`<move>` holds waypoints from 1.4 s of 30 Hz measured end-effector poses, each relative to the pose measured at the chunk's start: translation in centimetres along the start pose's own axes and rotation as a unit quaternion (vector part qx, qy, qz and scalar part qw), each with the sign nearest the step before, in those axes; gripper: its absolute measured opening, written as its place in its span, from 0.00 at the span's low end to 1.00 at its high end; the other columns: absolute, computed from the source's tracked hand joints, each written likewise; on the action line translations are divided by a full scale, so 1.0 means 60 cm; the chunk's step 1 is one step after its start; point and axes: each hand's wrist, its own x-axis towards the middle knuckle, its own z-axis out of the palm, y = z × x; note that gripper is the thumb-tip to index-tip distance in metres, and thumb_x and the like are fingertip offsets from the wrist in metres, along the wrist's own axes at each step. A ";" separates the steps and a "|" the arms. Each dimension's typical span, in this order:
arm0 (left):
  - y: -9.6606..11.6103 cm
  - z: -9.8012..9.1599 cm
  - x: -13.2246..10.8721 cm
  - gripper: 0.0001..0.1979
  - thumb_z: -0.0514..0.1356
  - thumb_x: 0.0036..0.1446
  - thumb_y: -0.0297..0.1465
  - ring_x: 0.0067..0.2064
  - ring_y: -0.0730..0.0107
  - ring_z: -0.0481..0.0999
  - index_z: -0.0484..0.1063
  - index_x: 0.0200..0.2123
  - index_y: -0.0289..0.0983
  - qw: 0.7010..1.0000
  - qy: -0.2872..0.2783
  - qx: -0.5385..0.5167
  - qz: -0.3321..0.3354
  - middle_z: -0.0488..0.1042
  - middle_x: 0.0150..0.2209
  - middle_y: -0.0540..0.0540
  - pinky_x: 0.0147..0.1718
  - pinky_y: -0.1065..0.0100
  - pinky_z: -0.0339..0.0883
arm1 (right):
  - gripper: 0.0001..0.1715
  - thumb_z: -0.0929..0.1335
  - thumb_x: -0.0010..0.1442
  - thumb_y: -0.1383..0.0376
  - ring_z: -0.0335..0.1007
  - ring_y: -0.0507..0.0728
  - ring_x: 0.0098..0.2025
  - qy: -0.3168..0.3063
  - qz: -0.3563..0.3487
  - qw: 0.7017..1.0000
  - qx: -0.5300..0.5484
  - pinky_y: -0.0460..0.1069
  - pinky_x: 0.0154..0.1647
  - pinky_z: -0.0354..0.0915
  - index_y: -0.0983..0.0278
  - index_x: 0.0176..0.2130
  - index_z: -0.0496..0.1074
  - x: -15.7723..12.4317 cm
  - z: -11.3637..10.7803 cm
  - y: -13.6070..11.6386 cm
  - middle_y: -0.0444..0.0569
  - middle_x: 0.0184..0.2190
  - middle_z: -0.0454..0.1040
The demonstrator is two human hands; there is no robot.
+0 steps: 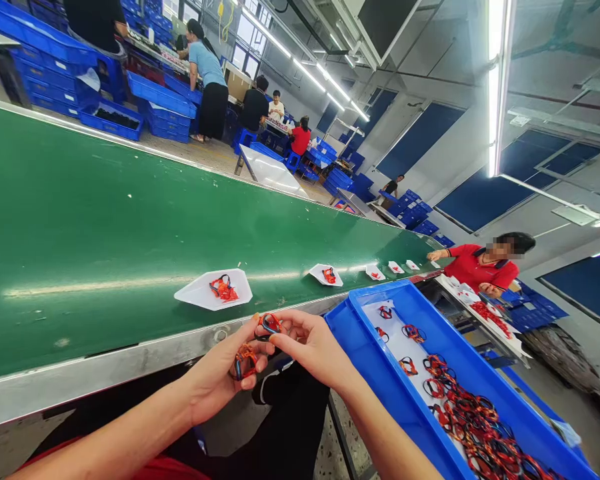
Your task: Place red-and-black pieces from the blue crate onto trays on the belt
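My left hand [223, 373] is closed around a bundle of red, black and blue coiled wires [244, 361]. My right hand [313, 347] pinches one small wire coil [271, 325] between thumb and fingers, close above the left hand. Both hands hover at the near steel edge of the green conveyor belt [105, 220]. Just beyond them on the belt lies a white paper tray [200, 297] holding a red wire coil [223, 289]. To my right a blue bin [380, 387] holds several more wire coils [475, 427] on a white sheet.
More white trays with coils [326, 275] ride the belt farther right. A person in a red shirt [483, 267] works at the belt's far end. Other people stand or sit beyond the belt among stacked blue crates [160, 107].
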 end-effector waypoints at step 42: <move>0.016 -0.027 -0.006 0.15 0.62 0.50 0.34 0.34 0.70 0.68 0.69 0.43 0.43 0.770 0.066 0.529 0.349 0.64 0.32 0.53 0.38 0.68 0.63 | 0.20 0.68 0.56 0.58 0.59 0.46 0.21 -0.003 0.092 0.827 0.555 0.39 0.14 0.57 0.66 0.45 0.71 -0.016 0.119 0.093 0.45 0.28 0.66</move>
